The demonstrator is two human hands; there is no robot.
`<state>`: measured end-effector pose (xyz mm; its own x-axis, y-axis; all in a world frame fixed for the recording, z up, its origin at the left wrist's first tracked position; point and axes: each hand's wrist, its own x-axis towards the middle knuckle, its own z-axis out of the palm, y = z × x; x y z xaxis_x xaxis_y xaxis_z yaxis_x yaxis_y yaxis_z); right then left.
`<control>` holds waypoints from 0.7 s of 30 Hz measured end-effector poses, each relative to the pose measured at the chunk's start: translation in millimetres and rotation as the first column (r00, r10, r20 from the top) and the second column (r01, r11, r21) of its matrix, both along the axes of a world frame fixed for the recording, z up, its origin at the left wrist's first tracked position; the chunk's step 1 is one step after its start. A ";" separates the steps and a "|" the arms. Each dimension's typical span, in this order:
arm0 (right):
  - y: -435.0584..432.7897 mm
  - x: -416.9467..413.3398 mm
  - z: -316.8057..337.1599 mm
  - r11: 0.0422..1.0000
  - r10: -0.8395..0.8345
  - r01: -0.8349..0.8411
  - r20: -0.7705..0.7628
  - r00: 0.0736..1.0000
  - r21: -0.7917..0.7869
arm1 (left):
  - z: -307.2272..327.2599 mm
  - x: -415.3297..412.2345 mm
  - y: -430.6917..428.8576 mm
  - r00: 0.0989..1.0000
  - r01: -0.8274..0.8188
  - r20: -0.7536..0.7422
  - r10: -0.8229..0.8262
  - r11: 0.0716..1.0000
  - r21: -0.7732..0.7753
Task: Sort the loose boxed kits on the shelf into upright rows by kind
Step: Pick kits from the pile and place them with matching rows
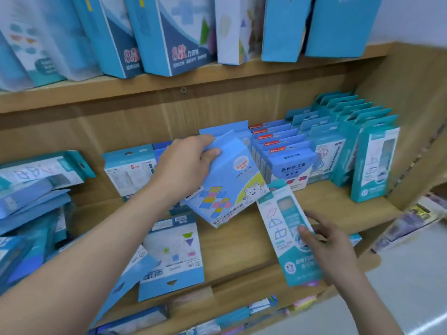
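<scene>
– Blue and teal pile (31,201) on my far left, loose boxes lying over one another, neither hand near it
– Where's your left hand?
– Left hand (186,165) is over the middle of the shelf (242,243), with the arm reaching in from the lower left. Its fingers curl over the top end of the blue box (225,184) and the thumb is on the front. The box is tilted, its long axis running from the back down toward me. One lower corner hangs low over the board; I can't tell if it touches
– And below it?
– A flat box (171,257) lies face up near the front edge, untouched
– What does the move turn on?
– The rows all stand to the right of both hands. An upright box of the same blue stands just behind the one I hold, and the blue row (285,153) is just beside that. So I judge the left hand need only tip its box upright and push it back
– Right side?
– Right hand (331,247) holds the teal box (285,228), thumb on its face, fingers along its far edge. The tab end points away from me, toward the back. The teal row (362,151) stands back and to the right, nearer this hand and well apart from the box
</scene>
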<state>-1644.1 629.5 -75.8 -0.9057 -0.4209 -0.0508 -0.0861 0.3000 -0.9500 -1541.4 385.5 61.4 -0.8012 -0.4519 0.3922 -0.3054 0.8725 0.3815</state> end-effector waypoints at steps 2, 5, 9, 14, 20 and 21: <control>7.0 -18.2 2.7 1.000 0.030 -0.030 -0.007 1.000 0.005 | 3.4 -22.6 7.8 1.000 0.016 0.004 -0.016 0.998 -0.054; 9.5 -50.0 11.0 0.953 0.286 -0.283 -0.013 0.958 0.105 | 2.3 -53.5 20.0 0.995 0.039 0.095 -0.022 0.983 -0.179; -2.5 -91.5 21.7 0.732 0.608 -0.533 -0.055 0.792 0.425 | 3.9 -72.3 22.8 0.994 0.003 0.106 0.023 0.970 -0.244; -30.7 -114.8 25.7 0.578 0.731 -0.404 -0.230 0.643 0.709 | 6.6 -82.3 14.7 0.992 0.024 0.124 0.010 0.961 -0.275; -39.9 -120.1 27.2 0.738 0.634 -0.176 -0.582 0.509 0.651 | -6.1 -85.7 5.2 0.987 0.013 0.156 0.033 0.959 -0.283; -42.6 -120.8 32.1 0.811 0.559 -0.156 -0.669 0.490 0.564 | -8.4 -88.4 5.0 0.984 0.014 0.174 0.040 0.955 -0.295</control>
<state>-1764.8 586.8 -43.7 -0.4217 -0.8391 0.3437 -0.9038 0.3587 -0.2333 -1629.9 390.5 53.0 -0.8643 -0.3486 0.3626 -0.3564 0.9331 0.0475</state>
